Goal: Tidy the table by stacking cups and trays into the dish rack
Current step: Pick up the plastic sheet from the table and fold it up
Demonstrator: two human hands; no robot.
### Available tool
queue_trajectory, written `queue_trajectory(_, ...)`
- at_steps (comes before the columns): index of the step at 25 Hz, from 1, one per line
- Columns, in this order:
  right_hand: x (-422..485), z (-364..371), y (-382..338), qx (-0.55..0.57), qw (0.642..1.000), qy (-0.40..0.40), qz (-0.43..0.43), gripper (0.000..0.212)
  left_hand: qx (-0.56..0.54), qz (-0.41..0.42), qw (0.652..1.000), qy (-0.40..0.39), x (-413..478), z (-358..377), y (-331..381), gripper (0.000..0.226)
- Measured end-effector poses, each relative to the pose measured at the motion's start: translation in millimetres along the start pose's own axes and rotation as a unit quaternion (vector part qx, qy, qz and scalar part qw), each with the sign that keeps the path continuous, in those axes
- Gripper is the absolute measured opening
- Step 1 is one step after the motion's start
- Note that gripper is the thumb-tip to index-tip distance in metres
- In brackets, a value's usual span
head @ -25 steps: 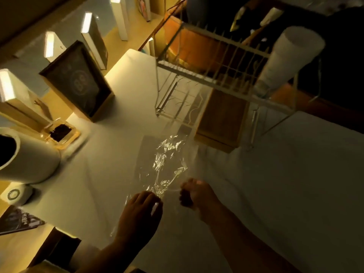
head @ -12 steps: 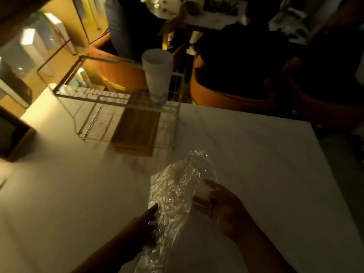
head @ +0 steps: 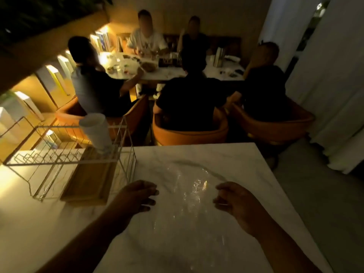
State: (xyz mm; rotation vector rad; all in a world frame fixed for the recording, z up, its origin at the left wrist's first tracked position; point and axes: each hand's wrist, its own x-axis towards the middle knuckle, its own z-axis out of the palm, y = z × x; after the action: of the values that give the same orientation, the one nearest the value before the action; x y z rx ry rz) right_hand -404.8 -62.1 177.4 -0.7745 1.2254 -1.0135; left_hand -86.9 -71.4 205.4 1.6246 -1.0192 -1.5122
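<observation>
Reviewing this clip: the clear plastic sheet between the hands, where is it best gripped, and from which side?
Probably by its two side edges, each hand coming in from its own side. The clear plastic sheet is thin and limp, spread between the left hand and right hand; pinching the edges should keep it taut, while grabbing mid-sheet would crumple it.

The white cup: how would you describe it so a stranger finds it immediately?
On the marble table stands a wire dish rack at the left. The white cup sits upside down in its right end, above a wooden tray. It is the only cup there.
</observation>
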Motion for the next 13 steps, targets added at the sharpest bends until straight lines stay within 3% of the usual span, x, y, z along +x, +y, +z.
queue_trajectory(8,-5,10,-100,-0.084,0.991,-0.029,-0.102,0.017,0.028,0.117,0.991,0.051,-20,-21,97,0.02)
queue_trajectory(13,-17,36,-150,-0.083,0.985,-0.036,-0.15,0.017,0.048,0.157,0.986,0.018,-26,-53,135,0.016)
